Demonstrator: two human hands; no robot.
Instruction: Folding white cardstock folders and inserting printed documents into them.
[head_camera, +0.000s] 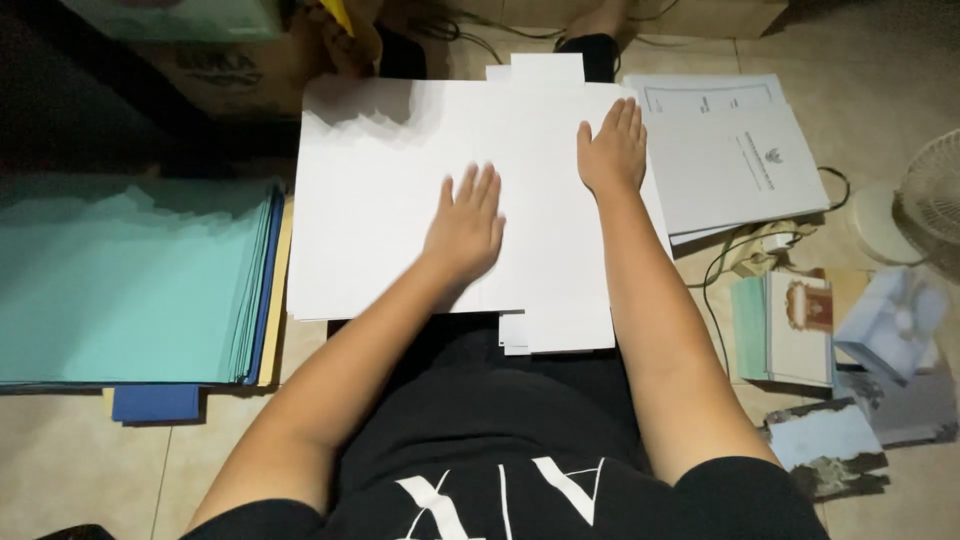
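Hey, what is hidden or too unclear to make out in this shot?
- Head view: left hand is motion-blurred on the white sheets.
- Beneath those sheets: covered by the sheets and the right hand.
- Cardboard box: too dark.
- White fan: cut off at right edge.

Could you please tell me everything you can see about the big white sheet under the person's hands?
The large white sheet of stiff-looking paper or thin card lies flat over the person's lap and the tiled floor. It is plain and unprinted, with a tab sticking out at its far edge and another at its near edge. It seems to top a stack of similar sheets. The left hand and right hand both rest palm-down on it, fingers spread.
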